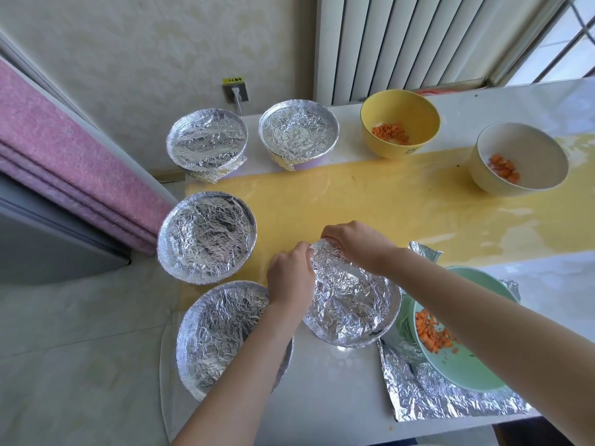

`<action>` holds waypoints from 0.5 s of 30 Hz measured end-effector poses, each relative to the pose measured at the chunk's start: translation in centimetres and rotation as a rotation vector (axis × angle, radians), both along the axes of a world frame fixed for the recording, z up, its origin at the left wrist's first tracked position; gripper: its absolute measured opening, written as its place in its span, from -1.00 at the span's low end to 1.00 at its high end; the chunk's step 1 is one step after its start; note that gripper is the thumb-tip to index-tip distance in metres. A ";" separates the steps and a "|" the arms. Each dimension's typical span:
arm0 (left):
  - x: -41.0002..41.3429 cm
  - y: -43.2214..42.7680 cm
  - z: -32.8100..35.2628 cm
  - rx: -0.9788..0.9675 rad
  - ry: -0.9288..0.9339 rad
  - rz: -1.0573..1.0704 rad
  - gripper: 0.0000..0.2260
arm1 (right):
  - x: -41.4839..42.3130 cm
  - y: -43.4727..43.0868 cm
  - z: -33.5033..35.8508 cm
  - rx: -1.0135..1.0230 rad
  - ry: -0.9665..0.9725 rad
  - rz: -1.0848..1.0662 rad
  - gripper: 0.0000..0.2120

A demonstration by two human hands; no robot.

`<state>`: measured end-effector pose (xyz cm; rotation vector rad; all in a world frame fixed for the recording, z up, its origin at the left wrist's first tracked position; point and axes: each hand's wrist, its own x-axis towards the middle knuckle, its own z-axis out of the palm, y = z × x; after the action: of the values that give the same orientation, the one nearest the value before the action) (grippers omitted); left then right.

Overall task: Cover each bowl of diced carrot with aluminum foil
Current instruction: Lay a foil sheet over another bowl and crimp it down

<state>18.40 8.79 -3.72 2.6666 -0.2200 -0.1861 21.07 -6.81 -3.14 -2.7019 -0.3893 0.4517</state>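
Note:
A foil-covered bowl (351,304) sits at the middle of the table. My left hand (289,272) and my right hand (354,243) both grip its foil at the far rim, fingers curled over the edge. Several other bowls stand sealed in foil: two at the back (206,143) (297,132), one at the left (206,236) and one nearer me (222,336), partly under my left forearm. A green bowl of diced carrot (450,365) rests uncovered on a foil sheet (434,403) at the right. A yellow bowl (399,123) and a cream bowl (518,157) hold carrot, uncovered.
A yellow mat (386,201) runs across the white table. A pink folded cloth (64,162) lies on a grey unit at the left. A wall socket (235,91) and a radiator (402,43) stand behind the table. The table's near edge is at bottom right.

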 end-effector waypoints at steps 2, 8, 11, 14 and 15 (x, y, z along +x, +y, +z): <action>0.0 0.1 0.1 0.012 -0.005 -0.007 -0.76 | -0.1 -0.1 0.1 0.027 0.020 0.002 -0.77; -0.7 0.2 0.4 -0.006 0.057 0.013 -0.75 | -0.3 -0.6 0.4 0.108 0.049 -0.129 -0.73; -0.6 0.1 0.7 -0.019 0.077 0.018 -0.75 | -0.3 -0.6 -0.1 0.075 0.017 -0.098 -0.78; -0.4 -0.2 0.9 -0.116 0.058 0.000 -0.76 | -0.5 -0.8 -0.1 0.011 -0.007 -0.049 -0.78; -0.4 -0.4 0.8 -0.146 0.053 -0.002 -0.76 | -0.6 -0.8 0.0 -0.019 -0.018 -0.017 -0.76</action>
<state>18.05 8.39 -2.95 2.5130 -0.2104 -0.2321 20.51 -7.62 -3.14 -2.7268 -0.3690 0.4289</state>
